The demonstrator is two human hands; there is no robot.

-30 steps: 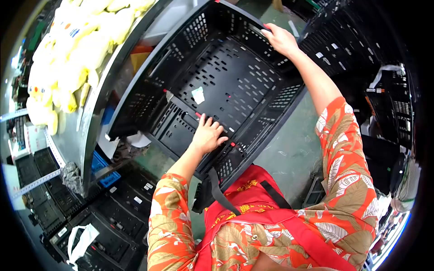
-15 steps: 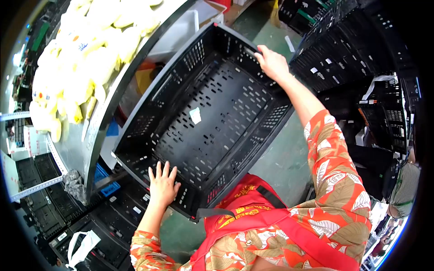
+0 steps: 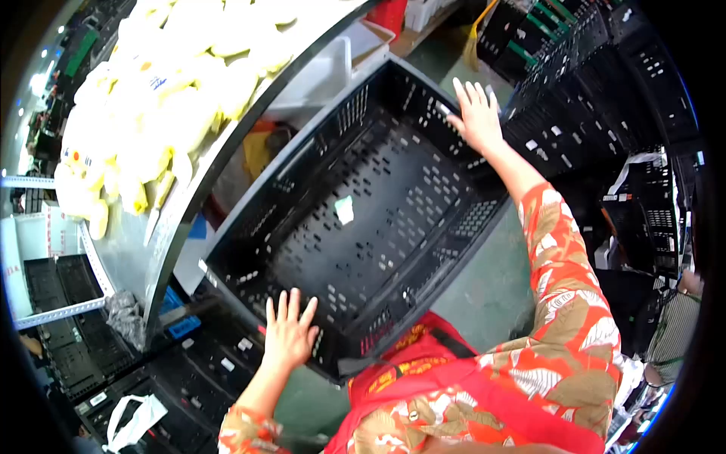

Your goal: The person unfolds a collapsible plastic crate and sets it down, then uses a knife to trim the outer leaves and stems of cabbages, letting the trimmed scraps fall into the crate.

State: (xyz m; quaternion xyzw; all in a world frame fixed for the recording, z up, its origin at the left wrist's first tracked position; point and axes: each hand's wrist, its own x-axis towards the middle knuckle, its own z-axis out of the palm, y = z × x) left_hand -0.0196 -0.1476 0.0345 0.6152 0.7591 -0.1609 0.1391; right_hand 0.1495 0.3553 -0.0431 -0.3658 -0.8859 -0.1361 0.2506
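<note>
1. A black crate (image 3: 378,200) is in front of the person, its open top facing the camera and its long sides running slantwise; what bears it from below is hidden.
2. The left hand (image 3: 290,339) is open, fingers spread, at the middle of the crate's short side nearest the person's left, with the fingertips reaching over the rim to the inner wall.
3. The right hand (image 3: 479,125) is open too, at the opposite short side; its thumb lies by the rim, while the other fingers stretch out beyond that edge rather than curl around it. How firmly either palm presses cannot be told.
4. A pale scrap (image 3: 344,210) lies on the crate's slotted bottom, near the middle.
5. The crate's near corner comes close to the red apron (image 3: 465,390); whether they touch is unclear.
6. On the left stands a metal table (image 3: 125,253), its curved-looking edge close to the crate's far long side. A yellow pile (image 3: 178,106) covers much of it, and a knife (image 3: 156,208) lies between that pile and the edge.
7. A grey rag (image 3: 125,312) hangs at the table's near corner, with a blue crate (image 3: 184,327) lower down beside it.
8. A white bag (image 3: 136,420) lies on the black crates (image 3: 200,390) at lower left.
9. More stacked crates (image 3: 571,113) stand beyond the right hand, near a broom (image 3: 471,51).
</note>
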